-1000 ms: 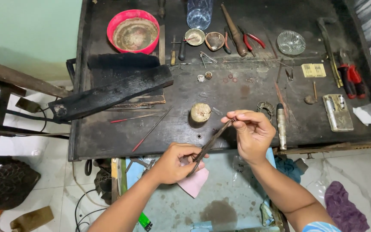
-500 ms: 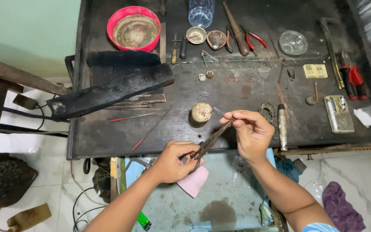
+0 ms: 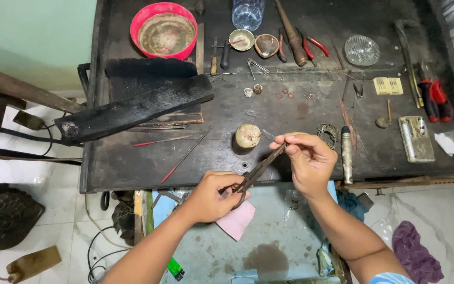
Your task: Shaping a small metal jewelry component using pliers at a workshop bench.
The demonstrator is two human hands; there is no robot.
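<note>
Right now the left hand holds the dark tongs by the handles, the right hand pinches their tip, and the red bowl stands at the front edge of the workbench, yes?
Not quite: the head view shows the red bowl at the far edge of the workbench, not the front. The rest holds: left hand grips the tongs, right hand pinches their tip.

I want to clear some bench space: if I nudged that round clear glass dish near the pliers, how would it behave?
The glass dish would probably slide rather than roll, since it sits flat and low on the dark workbench. It looks fragile and perhaps slippery, being clear ribbed glass. Red-handled pliers lie close by, so a push leftward could knock them.
</note>
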